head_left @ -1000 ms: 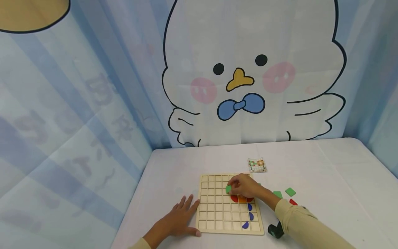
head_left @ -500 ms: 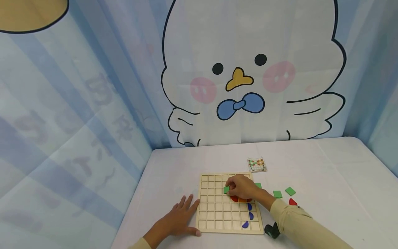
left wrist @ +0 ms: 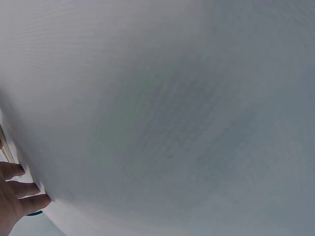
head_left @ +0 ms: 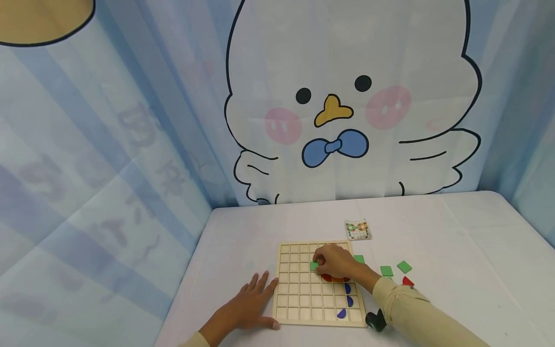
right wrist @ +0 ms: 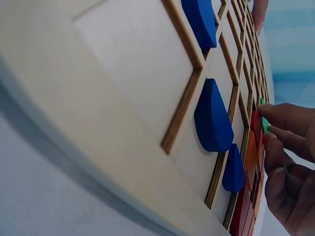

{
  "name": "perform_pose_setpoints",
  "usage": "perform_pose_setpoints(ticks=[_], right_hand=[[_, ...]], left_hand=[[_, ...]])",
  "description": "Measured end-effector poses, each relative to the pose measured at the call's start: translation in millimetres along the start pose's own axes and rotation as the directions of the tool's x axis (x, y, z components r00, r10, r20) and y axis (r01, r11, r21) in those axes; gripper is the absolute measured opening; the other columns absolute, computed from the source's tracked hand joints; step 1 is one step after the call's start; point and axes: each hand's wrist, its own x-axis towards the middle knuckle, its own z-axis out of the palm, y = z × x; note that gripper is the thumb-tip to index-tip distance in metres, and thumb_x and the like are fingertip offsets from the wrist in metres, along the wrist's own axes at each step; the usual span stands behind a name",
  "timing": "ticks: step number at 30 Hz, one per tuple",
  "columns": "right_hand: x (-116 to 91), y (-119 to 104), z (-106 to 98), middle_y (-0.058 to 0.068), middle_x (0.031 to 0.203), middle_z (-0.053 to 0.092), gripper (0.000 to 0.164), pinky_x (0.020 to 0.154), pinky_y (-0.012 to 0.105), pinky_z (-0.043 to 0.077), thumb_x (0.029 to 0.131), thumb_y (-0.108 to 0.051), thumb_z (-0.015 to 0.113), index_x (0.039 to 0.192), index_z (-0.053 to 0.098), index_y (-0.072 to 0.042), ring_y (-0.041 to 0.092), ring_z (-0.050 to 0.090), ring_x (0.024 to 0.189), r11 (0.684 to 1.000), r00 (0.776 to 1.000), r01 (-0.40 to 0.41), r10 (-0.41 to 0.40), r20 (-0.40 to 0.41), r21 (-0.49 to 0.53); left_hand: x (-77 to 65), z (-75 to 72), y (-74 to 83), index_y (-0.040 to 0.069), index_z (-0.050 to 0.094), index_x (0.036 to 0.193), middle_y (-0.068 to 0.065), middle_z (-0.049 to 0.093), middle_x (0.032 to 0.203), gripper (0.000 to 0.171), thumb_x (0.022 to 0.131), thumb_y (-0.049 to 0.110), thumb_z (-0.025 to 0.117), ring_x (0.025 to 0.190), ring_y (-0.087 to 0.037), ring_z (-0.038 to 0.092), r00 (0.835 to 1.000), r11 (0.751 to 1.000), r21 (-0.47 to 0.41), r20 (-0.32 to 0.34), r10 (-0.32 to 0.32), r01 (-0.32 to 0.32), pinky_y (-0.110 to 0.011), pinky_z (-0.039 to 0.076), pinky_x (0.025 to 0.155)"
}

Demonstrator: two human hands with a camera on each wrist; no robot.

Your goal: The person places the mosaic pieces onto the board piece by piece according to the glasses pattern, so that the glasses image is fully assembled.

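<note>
My right hand (head_left: 334, 260) pinches a green square tile (head_left: 314, 266) between thumb and fingertips, low over the wooden grid board (head_left: 295, 299). In the right wrist view, that green tile (right wrist: 264, 120) shows at the fingertips beside red and orange pieces (right wrist: 250, 152). Below the hand, a red piece (head_left: 327, 278) and others sit in cells, partly covered by it. Three blue half-round pieces (head_left: 350, 301) lie down the board's right side. With fingers spread, my left hand (head_left: 249, 306) rests on the table, fingertips at the board's left edge; its fingers (left wrist: 24, 189) also show in the left wrist view.
Loose green tiles (head_left: 387, 271) and a red piece (head_left: 407, 281) lie right of the board, near my right sleeve (head_left: 416, 308). A small patterned card (head_left: 358, 230) lies behind the board. A black device (head_left: 376, 320) sits under the right forearm. A printed curtain (head_left: 338, 178) hangs behind the table.
My right hand has shifted slightly left across the board with the green tile. Another green tile beside the hand has come into view. The left hand stays in place.
</note>
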Motion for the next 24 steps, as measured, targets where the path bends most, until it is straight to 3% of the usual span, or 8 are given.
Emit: perform_pose_setpoints(ticks=[15, 24], right_hand=[[-1, 1, -4, -0.009, 0.079, 0.064, 0.021, 0.064, 0.027, 0.046, 0.08, -0.022, 0.084, 0.096, 0.073, -0.013, 0.005, 0.056, 0.071, 0.999, 0.999, 0.032, -0.032, -0.006, 0.029], [-5, 15, -14, -0.006, 0.094, 0.07, 0.024, 0.077, 0.028, 0.051, 0.089, -0.025, 0.077, 0.107, 0.073, -0.01, 0.009, 0.062, 0.086, 0.983, 0.99, 0.127, -0.134, 0.05, 0.133]], left_hand=[[0.5, 1.0, -0.7, 0.026, 0.022, 0.161, -0.015, 0.015, 0.168, 0.11, 0.075, 0.082, 0.059, 0.153, -0.044, 0.018, 1.0, 1.0, -0.003, 0.003, -0.002, 0.002, -0.063, 0.032, 0.114], [0.9, 2.0, -1.3, 0.026, 0.022, 0.161, -0.016, 0.016, 0.168, 0.11, 0.075, 0.082, 0.059, 0.152, -0.045, 0.019, 1.0, 1.0, 0.005, -0.002, 0.001, -0.001, -0.063, 0.033, 0.114]])
